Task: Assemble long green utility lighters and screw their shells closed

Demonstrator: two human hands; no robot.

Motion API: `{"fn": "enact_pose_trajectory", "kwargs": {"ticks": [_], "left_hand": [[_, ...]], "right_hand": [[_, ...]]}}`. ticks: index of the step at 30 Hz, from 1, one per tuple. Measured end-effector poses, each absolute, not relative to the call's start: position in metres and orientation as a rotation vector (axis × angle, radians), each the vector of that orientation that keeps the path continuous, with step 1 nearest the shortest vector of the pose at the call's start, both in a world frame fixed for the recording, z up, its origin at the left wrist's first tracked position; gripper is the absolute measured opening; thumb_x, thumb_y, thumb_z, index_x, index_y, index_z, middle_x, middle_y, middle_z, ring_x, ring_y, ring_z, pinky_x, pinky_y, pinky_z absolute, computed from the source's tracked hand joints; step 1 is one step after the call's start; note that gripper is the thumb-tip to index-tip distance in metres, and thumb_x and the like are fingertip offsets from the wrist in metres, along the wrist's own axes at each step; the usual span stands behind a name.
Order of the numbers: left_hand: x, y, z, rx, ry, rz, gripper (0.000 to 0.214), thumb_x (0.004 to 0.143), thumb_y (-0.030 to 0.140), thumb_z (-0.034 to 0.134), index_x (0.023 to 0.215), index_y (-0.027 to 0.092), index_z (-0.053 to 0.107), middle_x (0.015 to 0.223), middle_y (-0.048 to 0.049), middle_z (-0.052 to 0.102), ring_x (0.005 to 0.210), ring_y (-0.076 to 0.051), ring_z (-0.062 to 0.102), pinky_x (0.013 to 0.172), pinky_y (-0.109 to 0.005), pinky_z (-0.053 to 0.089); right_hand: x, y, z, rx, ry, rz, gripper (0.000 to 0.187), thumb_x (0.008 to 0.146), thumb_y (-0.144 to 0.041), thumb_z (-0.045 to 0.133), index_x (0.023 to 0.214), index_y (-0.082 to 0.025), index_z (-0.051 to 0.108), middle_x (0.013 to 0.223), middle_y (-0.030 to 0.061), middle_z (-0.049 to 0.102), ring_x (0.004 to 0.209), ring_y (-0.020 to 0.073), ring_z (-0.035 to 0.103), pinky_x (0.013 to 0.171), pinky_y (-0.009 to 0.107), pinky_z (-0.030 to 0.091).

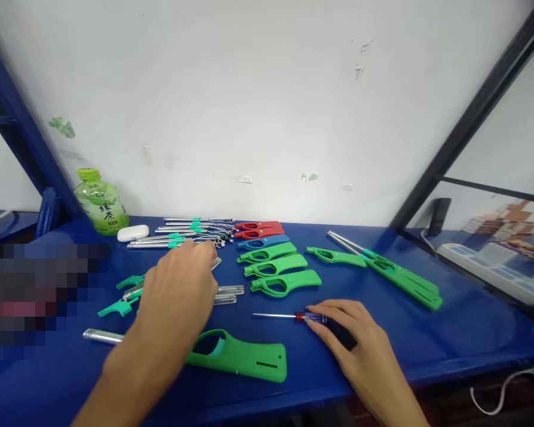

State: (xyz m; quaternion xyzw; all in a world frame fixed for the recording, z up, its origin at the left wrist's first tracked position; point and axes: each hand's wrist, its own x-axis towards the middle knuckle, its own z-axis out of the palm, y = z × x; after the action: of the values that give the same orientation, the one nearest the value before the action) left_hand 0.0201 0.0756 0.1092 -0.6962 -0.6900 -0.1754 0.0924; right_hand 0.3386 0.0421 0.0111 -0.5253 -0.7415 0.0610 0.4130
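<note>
My right hand (360, 341) has its thumb and fingers around the handle of a screwdriver (276, 315), whose shaft lies low over the blue table and points left. My left hand (180, 287) reaches over the parts at the left, its fingers bent down and mostly hidden behind the back of the hand. Just beyond it are metal lighter tubes (149, 242) with teal pieces and thin wires. Clear plastic fuel tanks (229, 290) show beside its wrist. Below my left forearm lies a green long-nosed lighter (253, 359) with a metal tube, partly covered by the arm.
Green lighter shells (289, 281) lie in a column with blue (267, 241) and red shells (262, 228) behind. At the right are more green lighters (404, 281). Teal triggers (118, 307), a white case (133, 232) and a green tea bottle (101, 204) stand left. A white wall is behind.
</note>
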Motion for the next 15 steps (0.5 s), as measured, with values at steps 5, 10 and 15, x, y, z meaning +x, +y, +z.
{"fn": "enact_pose_trajectory", "kwargs": {"ticks": [5, 10, 15], "left_hand": [[-0.005, 0.1, 0.127, -2.088, -2.434, -0.009, 0.032, 0.111, 0.046, 0.077, 0.128, 0.019, 0.075, 0.124, -0.0064, 0.079, 0.107, -0.022, 0.079, 0.095, -0.044, 0.068], [-0.004, 0.106, 0.115, -2.189, -2.481, 0.092, 0.036, 0.11, 0.045, 0.077, 0.136, 0.02, 0.073, 0.135, -0.009, 0.077, 0.117, -0.026, 0.078, 0.101, -0.048, 0.067], [0.003, 0.11, 0.11, -2.246, -2.471, 0.108, 0.037, 0.11, 0.046, 0.077, 0.137, 0.02, 0.073, 0.137, -0.0093, 0.076, 0.119, -0.026, 0.077, 0.102, -0.049, 0.067]], "right_hand": [[0.336, 0.041, 0.01, -1.314, -1.843, 0.189, 0.049, 0.113, -0.074, 0.061, 0.107, -0.036, 0.091, 0.109, 0.006, 0.087, 0.105, 0.0313, 0.081, 0.093, 0.045, 0.067], [0.335, 0.042, 0.013, -1.274, -1.839, 0.144, 0.048, 0.114, -0.074, 0.06, 0.106, -0.037, 0.089, 0.106, 0.0028, 0.087, 0.101, 0.0291, 0.082, 0.09, 0.042, 0.067], [0.335, 0.043, 0.012, -1.241, -1.849, 0.105, 0.043, 0.115, -0.07, 0.062, 0.107, -0.038, 0.088, 0.105, 0.0004, 0.088, 0.098, 0.0271, 0.083, 0.087, 0.04, 0.066]]}}
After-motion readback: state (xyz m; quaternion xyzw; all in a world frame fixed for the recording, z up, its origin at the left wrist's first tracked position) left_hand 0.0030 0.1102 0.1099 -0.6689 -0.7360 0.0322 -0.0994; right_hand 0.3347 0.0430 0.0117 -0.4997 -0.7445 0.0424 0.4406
